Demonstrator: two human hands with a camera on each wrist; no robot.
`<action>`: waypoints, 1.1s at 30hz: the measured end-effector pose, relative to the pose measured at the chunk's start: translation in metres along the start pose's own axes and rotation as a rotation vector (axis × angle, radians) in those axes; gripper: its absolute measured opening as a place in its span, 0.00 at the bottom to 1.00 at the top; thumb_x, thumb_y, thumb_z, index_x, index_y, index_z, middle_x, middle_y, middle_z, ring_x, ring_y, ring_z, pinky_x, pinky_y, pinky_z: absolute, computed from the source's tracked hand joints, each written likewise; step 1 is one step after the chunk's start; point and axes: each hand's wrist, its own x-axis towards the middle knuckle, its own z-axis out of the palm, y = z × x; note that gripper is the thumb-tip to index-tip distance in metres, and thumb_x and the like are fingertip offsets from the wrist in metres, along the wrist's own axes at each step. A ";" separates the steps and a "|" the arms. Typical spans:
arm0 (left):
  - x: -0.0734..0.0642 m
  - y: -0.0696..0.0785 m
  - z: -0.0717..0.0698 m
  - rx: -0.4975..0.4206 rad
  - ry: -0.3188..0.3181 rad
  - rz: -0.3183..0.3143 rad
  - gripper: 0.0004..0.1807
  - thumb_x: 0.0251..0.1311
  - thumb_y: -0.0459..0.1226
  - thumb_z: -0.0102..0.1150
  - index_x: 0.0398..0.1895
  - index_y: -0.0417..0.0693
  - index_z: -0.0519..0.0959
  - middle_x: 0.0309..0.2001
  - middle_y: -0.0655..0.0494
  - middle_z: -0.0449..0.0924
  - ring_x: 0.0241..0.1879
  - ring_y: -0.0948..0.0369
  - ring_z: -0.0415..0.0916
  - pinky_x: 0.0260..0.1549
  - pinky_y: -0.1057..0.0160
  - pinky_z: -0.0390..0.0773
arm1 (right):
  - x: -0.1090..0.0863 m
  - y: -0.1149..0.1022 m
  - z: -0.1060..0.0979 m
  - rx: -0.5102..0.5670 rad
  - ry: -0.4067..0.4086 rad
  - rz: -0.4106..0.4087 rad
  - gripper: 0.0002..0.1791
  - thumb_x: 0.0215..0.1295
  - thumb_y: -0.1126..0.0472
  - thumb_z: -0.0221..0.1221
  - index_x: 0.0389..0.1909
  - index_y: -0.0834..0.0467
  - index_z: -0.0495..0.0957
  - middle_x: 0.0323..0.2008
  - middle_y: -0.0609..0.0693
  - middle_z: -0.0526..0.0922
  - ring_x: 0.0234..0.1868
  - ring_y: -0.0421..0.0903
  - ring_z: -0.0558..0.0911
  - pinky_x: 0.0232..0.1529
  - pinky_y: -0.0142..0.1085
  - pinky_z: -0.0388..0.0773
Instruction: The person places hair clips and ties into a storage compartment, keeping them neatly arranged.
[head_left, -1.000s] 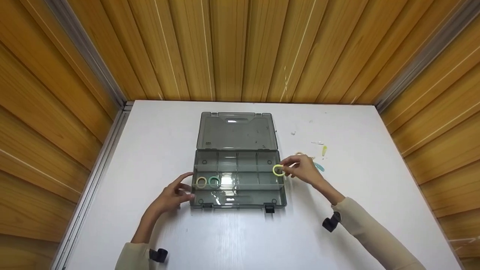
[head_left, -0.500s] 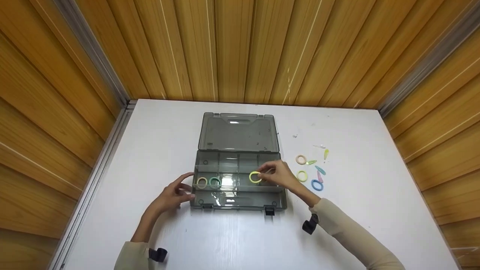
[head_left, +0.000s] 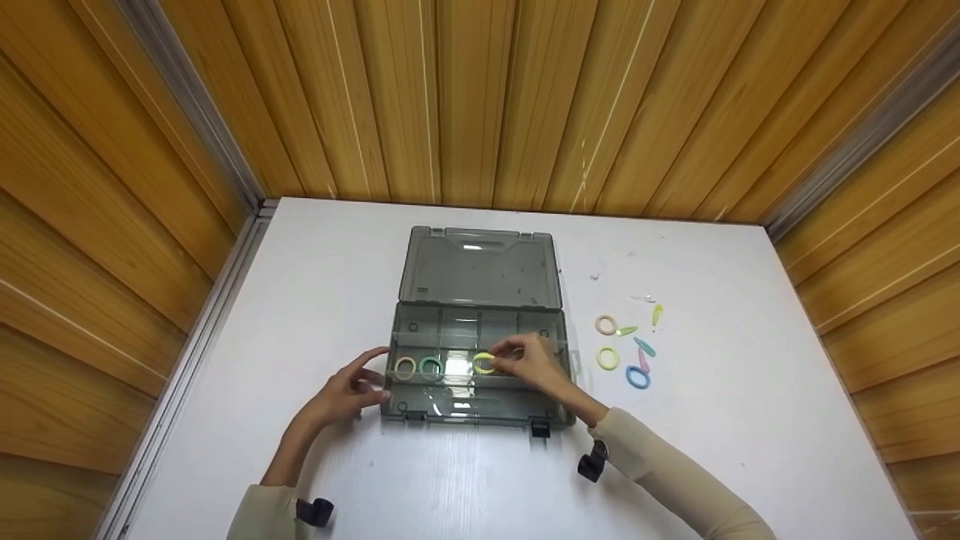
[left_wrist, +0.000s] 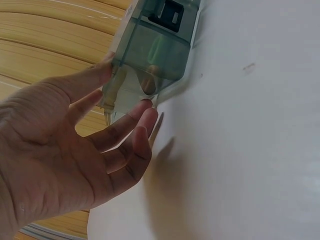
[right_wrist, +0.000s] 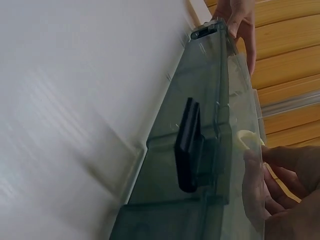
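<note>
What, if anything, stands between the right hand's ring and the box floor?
Nothing visible. The right hand pinches the yellow ring; the clear divider stands on that ring's near side, and the green ring lies apart, to its left.

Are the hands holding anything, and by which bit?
The right hand pinches a yellow ring by the side of its band nearest that hand. The left hand touches the left end of the box.
</note>
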 end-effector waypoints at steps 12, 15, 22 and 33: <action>0.000 -0.003 -0.002 -0.008 -0.006 0.019 0.43 0.66 0.36 0.66 0.80 0.50 0.56 0.57 0.30 0.77 0.44 0.52 0.82 0.29 0.54 0.80 | 0.008 -0.006 0.027 -0.023 -0.001 -0.023 0.07 0.58 0.67 0.71 0.37 0.66 0.88 0.33 0.61 0.90 0.28 0.42 0.85 0.31 0.26 0.80; 0.000 -0.003 -0.002 -0.007 -0.006 0.008 0.43 0.66 0.37 0.67 0.80 0.52 0.57 0.57 0.31 0.77 0.43 0.53 0.81 0.28 0.55 0.80 | 0.011 -0.006 0.032 -0.048 0.007 -0.031 0.07 0.57 0.68 0.72 0.36 0.65 0.88 0.33 0.60 0.90 0.29 0.47 0.87 0.31 0.27 0.81; 0.000 -0.004 0.000 0.014 -0.006 -0.013 0.42 0.65 0.39 0.68 0.79 0.55 0.59 0.56 0.33 0.78 0.44 0.54 0.82 0.27 0.59 0.81 | 0.014 -0.003 0.038 -0.101 -0.016 -0.035 0.06 0.56 0.70 0.71 0.35 0.66 0.88 0.32 0.60 0.90 0.30 0.49 0.88 0.32 0.27 0.82; 0.000 -0.004 -0.002 -0.007 -0.016 0.013 0.43 0.65 0.38 0.67 0.80 0.53 0.57 0.57 0.31 0.77 0.43 0.55 0.82 0.27 0.58 0.80 | 0.018 -0.001 0.031 -0.052 -0.107 -0.032 0.09 0.60 0.70 0.69 0.40 0.68 0.86 0.38 0.62 0.90 0.34 0.51 0.88 0.36 0.29 0.84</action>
